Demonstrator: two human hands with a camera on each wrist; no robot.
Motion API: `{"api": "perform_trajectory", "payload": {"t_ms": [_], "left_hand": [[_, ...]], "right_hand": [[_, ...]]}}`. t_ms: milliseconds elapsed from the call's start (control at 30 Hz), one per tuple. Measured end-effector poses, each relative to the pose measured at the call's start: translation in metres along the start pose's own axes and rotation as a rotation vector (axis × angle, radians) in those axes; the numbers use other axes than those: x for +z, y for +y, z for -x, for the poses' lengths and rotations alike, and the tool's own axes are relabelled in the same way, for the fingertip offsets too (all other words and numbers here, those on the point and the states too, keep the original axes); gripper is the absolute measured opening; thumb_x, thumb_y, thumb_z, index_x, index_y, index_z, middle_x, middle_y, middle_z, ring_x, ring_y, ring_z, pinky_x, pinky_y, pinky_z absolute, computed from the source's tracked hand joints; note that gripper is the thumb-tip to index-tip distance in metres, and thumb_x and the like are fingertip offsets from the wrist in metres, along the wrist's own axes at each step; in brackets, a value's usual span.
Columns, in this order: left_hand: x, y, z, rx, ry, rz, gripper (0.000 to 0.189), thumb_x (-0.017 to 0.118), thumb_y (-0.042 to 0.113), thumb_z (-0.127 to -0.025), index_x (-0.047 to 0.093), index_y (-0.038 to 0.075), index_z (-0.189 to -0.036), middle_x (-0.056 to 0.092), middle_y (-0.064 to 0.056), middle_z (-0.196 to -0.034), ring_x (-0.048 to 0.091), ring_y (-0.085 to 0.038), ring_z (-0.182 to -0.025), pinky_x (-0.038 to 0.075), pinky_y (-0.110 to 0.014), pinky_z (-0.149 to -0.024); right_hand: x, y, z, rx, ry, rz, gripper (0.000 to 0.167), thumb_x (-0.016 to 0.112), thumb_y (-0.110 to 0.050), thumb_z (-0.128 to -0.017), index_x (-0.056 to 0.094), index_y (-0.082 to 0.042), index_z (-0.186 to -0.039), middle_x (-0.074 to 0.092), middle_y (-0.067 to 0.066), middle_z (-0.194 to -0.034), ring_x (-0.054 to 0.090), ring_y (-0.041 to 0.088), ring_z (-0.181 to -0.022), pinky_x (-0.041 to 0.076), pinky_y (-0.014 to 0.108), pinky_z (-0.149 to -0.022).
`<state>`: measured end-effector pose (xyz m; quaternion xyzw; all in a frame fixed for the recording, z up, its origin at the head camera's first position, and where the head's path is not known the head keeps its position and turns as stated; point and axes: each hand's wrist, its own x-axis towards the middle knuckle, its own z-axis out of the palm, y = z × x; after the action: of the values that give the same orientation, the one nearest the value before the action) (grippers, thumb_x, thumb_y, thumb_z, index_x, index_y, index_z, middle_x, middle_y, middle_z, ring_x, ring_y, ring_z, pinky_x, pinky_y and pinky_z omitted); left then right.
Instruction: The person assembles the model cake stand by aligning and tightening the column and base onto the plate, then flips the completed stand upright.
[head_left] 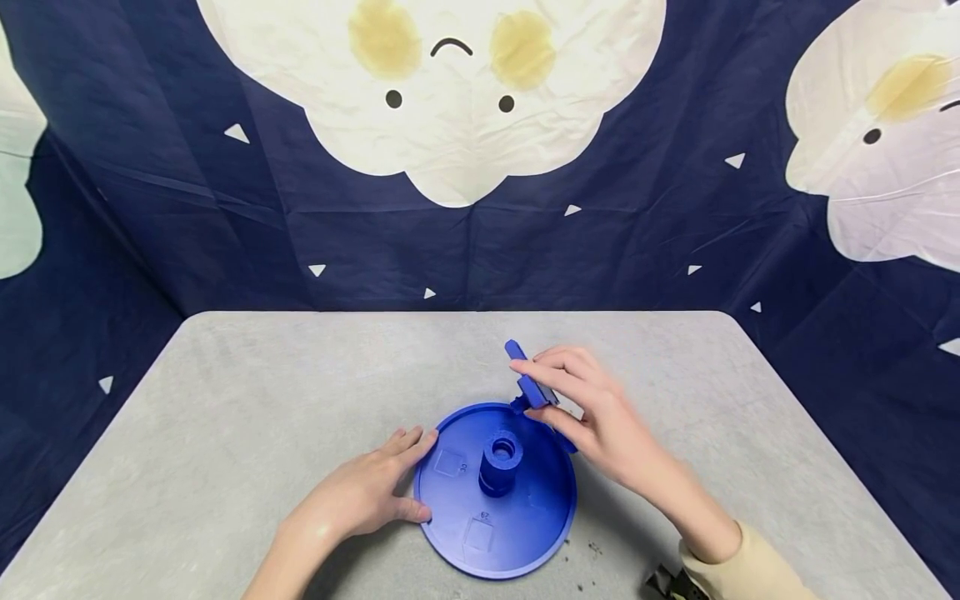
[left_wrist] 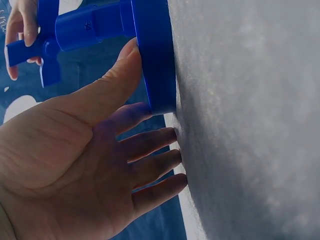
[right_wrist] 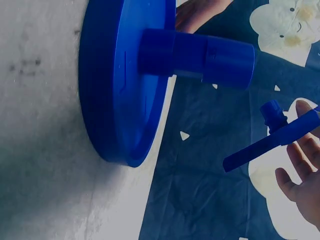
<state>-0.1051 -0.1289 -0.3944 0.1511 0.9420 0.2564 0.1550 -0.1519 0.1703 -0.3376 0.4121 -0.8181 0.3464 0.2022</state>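
A round blue plastic base [head_left: 525, 533] with a raised rim lies on the table, a hollow blue post [head_left: 498, 475] standing upright at its middle. At the base's left side, my left hand [head_left: 367, 492] rests with spread, mostly straight fingers. Its thumb [left_wrist: 131, 57] touches the rim in the left wrist view. Above the far right rim, my right hand [head_left: 600, 408] pinches a blue piece with flat arms [head_left: 534, 390] between thumb and fingers. The right wrist view shows a short ridged plug [right_wrist: 272, 115] sticking out of this piece, apart from the post.
The grey table [head_left: 285, 392] is bounded by a dark blue cloth [head_left: 247, 217] with white clouds at the back and sides. Small dark crumbs [head_left: 594, 547] lie right of the base. A dark object [head_left: 675, 583] sits by the right sleeve at the front edge.
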Motion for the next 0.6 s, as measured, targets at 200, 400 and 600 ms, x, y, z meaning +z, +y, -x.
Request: {"api": "perform_trajectory", "payload": {"t_ms": [200,400,600], "left_hand": [[0.000,-0.001,0.000,0.006,0.000,0.000,0.096,0.086,0.043,-0.077,0.044,0.012,-0.157,0.039,-0.020,-0.164,0.034,-0.046,-0.153,0.034,-0.068,-0.119],[0.000,-0.001,0.000,0.003,-0.007,0.005,0.095,0.086,0.043,-0.077,0.044,0.012,-0.157,0.039,-0.019,-0.164,0.034,-0.045,-0.153,0.034,-0.067,-0.119],[0.000,-0.001,-0.001,0.003,-0.003,0.009,0.095,0.086,0.043,-0.077,0.044,0.012,-0.157,0.040,-0.019,-0.164,0.034,-0.045,-0.153,0.035,-0.067,-0.119]], "right_hand": [[0.005,-0.007,-0.001,-0.133,-0.035,0.011,0.057,0.079,-0.008,-0.086,0.065,-0.019,-0.141,0.066,-0.006,-0.119,0.056,0.021,-0.123,0.047,0.030,-0.107],[0.009,-0.011,0.000,-0.206,-0.086,-0.004,0.054,0.074,-0.009,-0.091,0.062,-0.018,-0.143,0.065,-0.004,-0.120,0.056,0.024,-0.126,0.048,0.034,-0.108],[0.011,-0.013,0.002,-0.243,-0.143,0.059,0.041,0.061,-0.023,-0.103,0.061,-0.022,-0.144,0.064,-0.004,-0.123,0.055,0.024,-0.128,0.047,0.038,-0.110]]}}
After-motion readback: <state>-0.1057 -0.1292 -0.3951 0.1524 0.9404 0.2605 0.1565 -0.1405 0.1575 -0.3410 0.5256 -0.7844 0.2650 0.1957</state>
